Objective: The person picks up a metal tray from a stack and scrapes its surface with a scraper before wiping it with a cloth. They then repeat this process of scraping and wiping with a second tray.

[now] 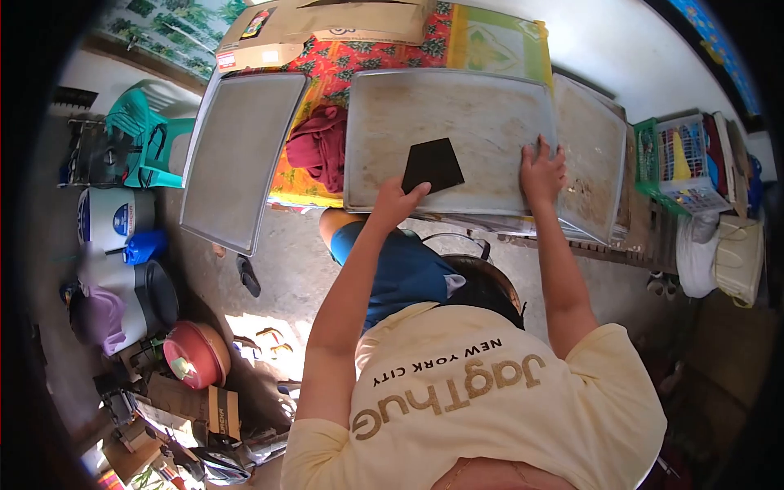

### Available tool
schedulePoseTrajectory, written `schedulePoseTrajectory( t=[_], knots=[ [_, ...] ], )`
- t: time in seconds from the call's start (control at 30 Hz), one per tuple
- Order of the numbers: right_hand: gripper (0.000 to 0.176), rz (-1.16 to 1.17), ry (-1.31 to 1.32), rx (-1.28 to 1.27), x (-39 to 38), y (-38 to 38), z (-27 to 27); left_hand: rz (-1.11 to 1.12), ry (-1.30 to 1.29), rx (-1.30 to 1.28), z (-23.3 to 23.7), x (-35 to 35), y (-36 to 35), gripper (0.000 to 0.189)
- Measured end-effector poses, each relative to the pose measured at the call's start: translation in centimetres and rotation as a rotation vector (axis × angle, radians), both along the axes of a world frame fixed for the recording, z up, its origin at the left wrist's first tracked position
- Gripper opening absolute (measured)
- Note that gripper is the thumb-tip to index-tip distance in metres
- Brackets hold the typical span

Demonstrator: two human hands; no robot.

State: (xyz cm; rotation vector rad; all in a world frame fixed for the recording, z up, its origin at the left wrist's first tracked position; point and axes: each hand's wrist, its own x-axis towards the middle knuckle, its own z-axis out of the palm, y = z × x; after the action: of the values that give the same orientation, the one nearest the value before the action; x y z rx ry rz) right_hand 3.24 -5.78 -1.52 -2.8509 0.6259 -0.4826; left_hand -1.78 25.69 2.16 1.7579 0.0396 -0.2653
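Note:
A flat, black, four-sided piece (434, 166) lies over the near part of a large grey tray (457, 98) with brownish smears. My left hand (398, 202) is closed on its lower left corner, thumb on top, at the tray's near edge. With fingers spread, my right hand (542, 173) rests on the right rim of the same tray. Another stained tray (590, 163) sits partly under that side. To the left, a second grey tray (241, 155) overhangs the table's edge, and a maroon cloth (322, 147) is bunched between the two.
Cardboard boxes (359, 20) stand at the back of the table on a red patterned cloth (327, 55). A teal plastic chair (147, 135) is at the left, above coolers and a red basin (193, 355). Baskets (684, 155) are stacked at the right.

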Motion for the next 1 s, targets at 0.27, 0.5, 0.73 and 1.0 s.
schedulePoseTrajectory(
  t=[0.27,0.5,0.73,1.0],
  knots=[
    [0.052,0.008,0.003,0.036,0.0,0.1,0.2,-0.303,0.113,0.461,-0.4,3.1,0.1,0.030],
    [0.053,0.001,0.035,0.041,0.3,0.1,0.2,-0.406,0.062,0.469,0.6,3.3,-1.0,0.033],
    [0.053,0.000,0.051,0.035,0.2,0.3,0.6,-0.416,-0.019,0.522,1.7,2.6,-3.7,0.029],
    [0.053,0.010,0.019,0.020,0.3,0.2,0.1,-0.316,-0.124,0.504,0.6,2.3,-4.3,0.026]
  ],
)
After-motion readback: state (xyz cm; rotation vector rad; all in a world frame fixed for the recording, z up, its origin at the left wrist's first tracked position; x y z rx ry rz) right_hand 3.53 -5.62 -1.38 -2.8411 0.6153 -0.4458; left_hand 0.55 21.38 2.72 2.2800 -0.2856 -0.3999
